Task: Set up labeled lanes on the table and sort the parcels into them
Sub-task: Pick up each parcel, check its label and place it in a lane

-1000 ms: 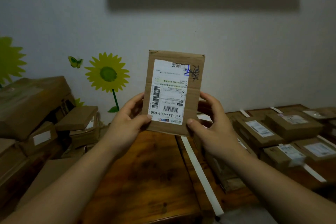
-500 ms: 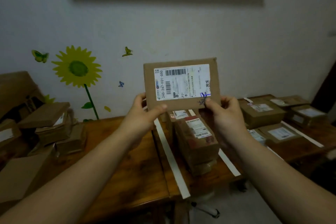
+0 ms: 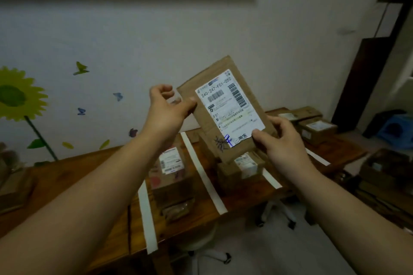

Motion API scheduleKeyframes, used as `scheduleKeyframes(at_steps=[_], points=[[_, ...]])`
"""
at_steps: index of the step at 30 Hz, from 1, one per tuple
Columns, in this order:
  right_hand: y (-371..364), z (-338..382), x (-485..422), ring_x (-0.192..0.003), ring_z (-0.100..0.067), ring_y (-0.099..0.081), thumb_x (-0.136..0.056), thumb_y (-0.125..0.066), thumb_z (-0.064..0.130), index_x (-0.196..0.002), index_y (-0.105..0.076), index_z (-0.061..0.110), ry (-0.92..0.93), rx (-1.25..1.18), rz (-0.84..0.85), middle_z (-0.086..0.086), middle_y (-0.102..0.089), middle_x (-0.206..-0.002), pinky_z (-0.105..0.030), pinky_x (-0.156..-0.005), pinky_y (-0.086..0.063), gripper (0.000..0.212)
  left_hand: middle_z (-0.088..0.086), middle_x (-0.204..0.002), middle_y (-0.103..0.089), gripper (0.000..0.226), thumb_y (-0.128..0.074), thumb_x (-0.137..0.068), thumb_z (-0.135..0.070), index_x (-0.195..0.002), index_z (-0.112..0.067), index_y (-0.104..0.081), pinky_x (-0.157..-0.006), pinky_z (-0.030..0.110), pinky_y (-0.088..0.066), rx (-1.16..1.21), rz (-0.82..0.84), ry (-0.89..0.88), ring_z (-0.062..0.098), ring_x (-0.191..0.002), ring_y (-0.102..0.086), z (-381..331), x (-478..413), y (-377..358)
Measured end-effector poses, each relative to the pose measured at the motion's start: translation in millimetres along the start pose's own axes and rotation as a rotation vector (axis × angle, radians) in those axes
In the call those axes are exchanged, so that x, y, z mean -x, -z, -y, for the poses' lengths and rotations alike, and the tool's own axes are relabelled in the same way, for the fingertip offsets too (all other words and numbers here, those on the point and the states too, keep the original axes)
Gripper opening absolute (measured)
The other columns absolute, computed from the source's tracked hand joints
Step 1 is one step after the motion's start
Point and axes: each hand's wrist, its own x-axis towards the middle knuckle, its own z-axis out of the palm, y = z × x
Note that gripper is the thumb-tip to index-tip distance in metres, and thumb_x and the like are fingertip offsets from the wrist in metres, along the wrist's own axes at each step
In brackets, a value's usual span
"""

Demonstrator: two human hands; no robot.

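Dim room, white wall with sunflower decal (image 3: 15, 96) and butterfly stickers. Wooden table (image 3: 73, 176) below, split by white tape strips (image 3: 202, 172) into lanes; boxed parcels (image 3: 172, 169) already sit between the strips, more at far right. I hold a flat cardboard parcel (image 3: 225, 107) up over the lanes, tilted, its label (image 3: 230, 107) facing me, probably to read the code before choosing a lane. Right hand (image 3: 283, 138) grips its lower corner, thumb on the label; left hand (image 3: 169, 109) pinches its left edge, loosely curled.
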Motion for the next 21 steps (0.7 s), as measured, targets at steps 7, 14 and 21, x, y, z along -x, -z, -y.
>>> scheduleKeyframes(at_steps=[7,14,21], points=[[43.5,-20.3,-19.9,-0.066,0.013,-0.060,-0.090,-0.062,0.019,-0.114,-0.047,0.017,-0.041,-0.127,-0.155,0.012,-0.055,-0.096,-0.004,-0.048,-0.043,0.028,-0.004,-0.114,-0.064,0.027,-0.049,-0.095,-0.012,-0.121,-0.019,-0.056,-0.068,0.025,-0.057,-0.001,0.349,0.053,0.003,-0.095,-0.066,26.2,-2.9,-73.9],[61.0,-45.6,-68.1,-0.095,-0.009,-0.063,-0.086,-0.067,0.030,-0.114,-0.048,0.026,-0.042,-0.015,-0.196,0.010,-0.060,-0.107,-0.028,-0.078,-0.056,0.034,-0.013,-0.111,-0.065,0.033,-0.048,-0.095,-0.010,-0.113,-0.036,-0.056,-0.081,0.031,-0.055,0.030,0.449,-0.006,0.004,-0.103,-0.062,56.2,-53.6,-109.0],[67.0,-59.6,-149.2,-0.078,0.006,-0.063,-0.086,-0.066,0.025,-0.110,-0.047,0.029,-0.037,0.045,-0.223,0.019,-0.059,-0.092,-0.018,-0.070,-0.054,0.030,-0.012,-0.108,-0.065,0.037,-0.044,-0.094,-0.002,-0.112,-0.032,-0.056,-0.067,0.018,-0.055,0.119,0.492,-0.016,-0.001,-0.093,-0.065,83.2,-131.6,-150.2]])
